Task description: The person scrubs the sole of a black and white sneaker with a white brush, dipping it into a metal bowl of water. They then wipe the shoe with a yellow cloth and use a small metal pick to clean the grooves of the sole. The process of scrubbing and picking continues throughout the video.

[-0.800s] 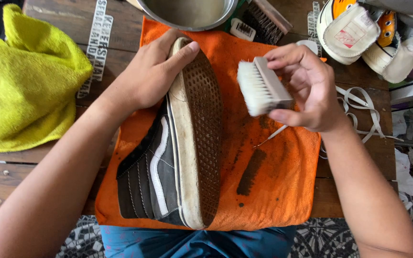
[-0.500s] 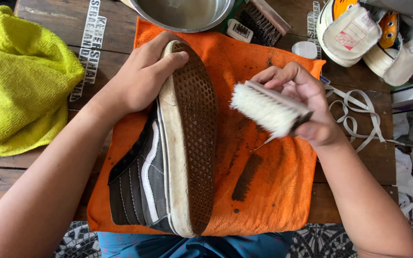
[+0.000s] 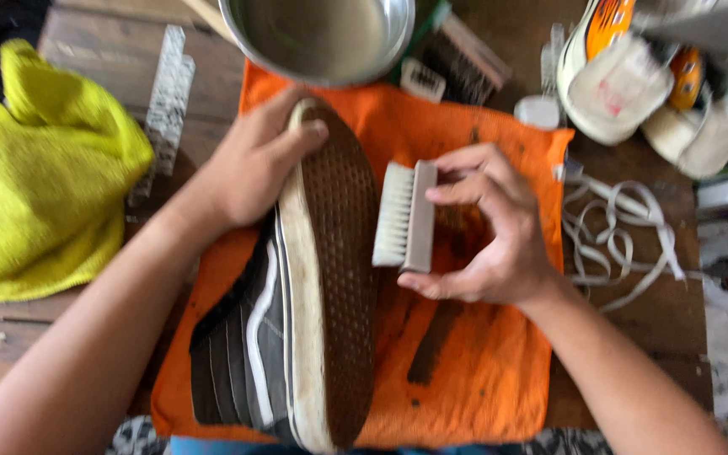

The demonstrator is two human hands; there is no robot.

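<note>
Head view: our left hand (image 3: 254, 164) grips the toe of the shoe (image 3: 297, 286), sole up on the orange cloth (image 3: 473, 371), our right hand (image 3: 486, 227) clasps the brush (image 3: 404, 216) beside the sole, flanked by bowl (image 3: 318, 38), yellow towel (image 3: 44, 168), laces (image 3: 625, 236).

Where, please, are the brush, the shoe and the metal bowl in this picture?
brush (image 3: 404, 215), head view, on its white bristles.
shoe (image 3: 334, 278), head view, on its brown sole.
metal bowl (image 3: 318, 34), head view, on its inner wall.
</note>
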